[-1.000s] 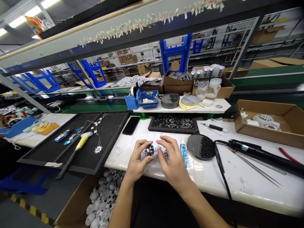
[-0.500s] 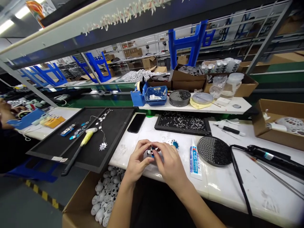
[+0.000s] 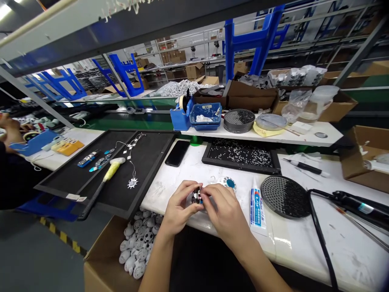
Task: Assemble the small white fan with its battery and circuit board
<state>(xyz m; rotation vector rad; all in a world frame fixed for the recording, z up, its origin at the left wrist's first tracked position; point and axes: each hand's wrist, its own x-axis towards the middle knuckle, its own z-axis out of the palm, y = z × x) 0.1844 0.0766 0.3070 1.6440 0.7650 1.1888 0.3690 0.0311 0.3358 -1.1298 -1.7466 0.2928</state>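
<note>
Between my two hands, over the front of the white bench, is a small electronic part (image 3: pixel 197 197), dark and silvery with a bit of blue. My left hand (image 3: pixel 181 206) pinches it from the left between thumb and fingers. From the right, my right hand (image 3: pixel 223 207) has its thumb and fingertips closed on the same part; the fingers hide much of it. Just behind my right hand lies a white round piece with a blue centre (image 3: pixel 230 183), partly covered. A blue and white glue tube (image 3: pixel 257 207) lies to the right of that hand.
A black phone (image 3: pixel 177 153) lies behind my left hand. On the left, a black tray (image 3: pixel 152 162) bears a yellow-wrapped hammer (image 3: pixel 113 169). To the right are a perforated round dish (image 3: pixel 281 194) and a black corded tool (image 3: pixel 358 205). Below stands a carton of white housings (image 3: pixel 138 243). A co-worker's arm (image 3: pixel 10 129) shows far left.
The camera view has shifted, so the bench things sit further right and larger. Both hands stay together on the small part, my right fingertips slightly repositioned on it.
</note>
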